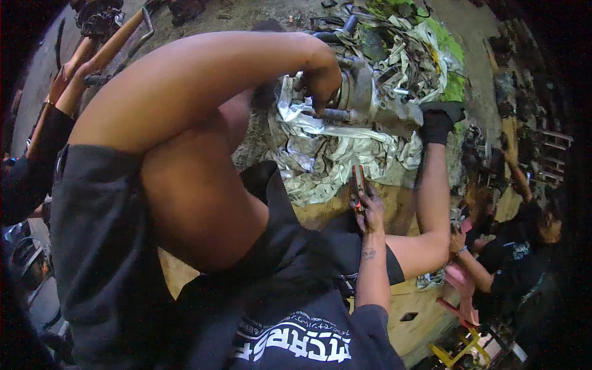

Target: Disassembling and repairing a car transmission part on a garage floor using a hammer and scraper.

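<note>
My left hand [320, 80] reaches over the crossed mass of my limbs to a greasy metal assembly [385, 105], its fingers curled down by a short cylindrical piece [338, 115]; what they grip is hidden. Lower in the picture, my right hand [370, 209] is wrapped round a red and dark hand tool [359, 179], which points upward. Crumpled silvery sheeting [345, 154] lies under and around the assembly, with some green material [444, 43] behind it.
My right foot in a dark shoe [439, 123] rests beside the assembly, above cardboard [401, 314]. Another person's arms [86, 65] reach to machinery at upper left. At right, a co-worker [518, 246] works among dark parts, pink cloth [459, 277] and a yellow frame [462, 345].
</note>
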### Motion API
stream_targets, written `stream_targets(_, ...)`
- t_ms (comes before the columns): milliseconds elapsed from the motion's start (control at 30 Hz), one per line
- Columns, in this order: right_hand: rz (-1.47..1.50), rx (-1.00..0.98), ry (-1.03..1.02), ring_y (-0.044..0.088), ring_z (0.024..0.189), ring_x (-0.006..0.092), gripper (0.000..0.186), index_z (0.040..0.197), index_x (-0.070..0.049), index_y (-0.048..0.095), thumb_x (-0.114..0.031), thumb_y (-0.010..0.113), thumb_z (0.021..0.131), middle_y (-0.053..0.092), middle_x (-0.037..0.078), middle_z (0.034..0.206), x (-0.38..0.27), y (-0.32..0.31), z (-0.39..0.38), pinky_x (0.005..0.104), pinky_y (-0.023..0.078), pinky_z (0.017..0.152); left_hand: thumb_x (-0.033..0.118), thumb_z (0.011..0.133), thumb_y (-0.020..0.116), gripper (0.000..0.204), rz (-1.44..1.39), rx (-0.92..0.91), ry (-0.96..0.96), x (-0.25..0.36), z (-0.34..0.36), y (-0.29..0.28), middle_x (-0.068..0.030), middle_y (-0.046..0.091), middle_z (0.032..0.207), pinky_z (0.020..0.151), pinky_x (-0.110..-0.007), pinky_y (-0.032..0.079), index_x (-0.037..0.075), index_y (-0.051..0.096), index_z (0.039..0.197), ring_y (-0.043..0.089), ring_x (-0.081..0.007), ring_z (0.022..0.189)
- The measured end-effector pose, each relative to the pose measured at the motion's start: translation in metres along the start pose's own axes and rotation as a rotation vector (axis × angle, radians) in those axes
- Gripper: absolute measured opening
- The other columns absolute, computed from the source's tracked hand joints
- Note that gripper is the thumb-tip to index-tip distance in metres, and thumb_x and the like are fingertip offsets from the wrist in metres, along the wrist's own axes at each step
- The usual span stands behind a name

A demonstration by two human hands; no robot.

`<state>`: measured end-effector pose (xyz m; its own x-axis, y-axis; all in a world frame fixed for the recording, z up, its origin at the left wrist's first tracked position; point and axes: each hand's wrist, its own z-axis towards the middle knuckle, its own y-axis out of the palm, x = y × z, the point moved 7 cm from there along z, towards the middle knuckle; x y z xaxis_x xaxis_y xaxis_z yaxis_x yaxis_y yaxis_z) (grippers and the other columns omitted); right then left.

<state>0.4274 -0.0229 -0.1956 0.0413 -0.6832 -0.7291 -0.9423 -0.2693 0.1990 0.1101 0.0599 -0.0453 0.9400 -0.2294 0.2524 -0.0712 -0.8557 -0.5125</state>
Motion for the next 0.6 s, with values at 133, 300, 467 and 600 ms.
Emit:
stream_targets(133, 0.154, -0.112, -0.056, 0.059, 0.085, 0.0185, 0.063, 0.134, 0.005, 0.039, -0.001, 0.060, 0.074, 0.058, 0.012, 0.107, -0.012, 0.015, -0.011, 0.0298, 0.051, 0.071, 0.035, 0.083, 0.066, 0.040, -0.093, 0.180, 0.155, 0.014, 0.004, -0.033, -0.0155, 0.067, 0.098, 0.083, -0.041, 0.047, 0.003, 0.064, 0.107, 0.063, -0.0293, 0.095)
stream_targets(300, 0.384, -0.344, -0.009, 0.059, 0.089, 0.0228, 0.078, 0.138, 0.002, 0.032, 0.003, 0.058, 0.064, 0.056, 0.015, 0.112, -0.013, 0.029, -0.016, 0.0290, 0.049, 0.080, 0.027, 0.083, 0.057, 0.028, 0.021, 0.536, 0.450, 0.015, -0.008, -0.103, -0.0177, 0.067, 0.088, 0.074, -0.043, 0.050, 0.004, 0.068, 0.093, 0.064, -0.0334, 0.084)
stream_targets(467, 0.375, -0.214, 0.043, 0.059, 0.091, 0.0231, 0.075, 0.138, 0.000, 0.034, 0.002, 0.061, 0.068, 0.055, 0.016, 0.115, 0.001, 0.010, 0.002, 0.0286, 0.049, 0.082, 0.031, 0.081, 0.059, 0.032, 0.184, 0.545, 0.249, -0.018, 0.012, -0.144, -0.0195, 0.067, 0.089, 0.076, -0.045, 0.049, 0.003, 0.068, 0.093, 0.064, -0.0355, 0.086)
stream_targets(600, -0.757, 0.018, -0.362, 0.058, 0.102, 0.0186, 0.053, 0.129, 0.003, 0.046, -0.005, 0.064, 0.080, 0.059, 0.012, 0.112, -0.065, 0.003, 0.016, 0.0310, 0.047, 0.087, 0.042, 0.082, 0.058, 0.043, 0.269, 0.419, -0.102, -0.025, 0.040, -0.140, -0.0223, 0.066, 0.094, 0.078, -0.047, 0.049, 0.003, 0.069, 0.095, 0.063, -0.0373, 0.089)
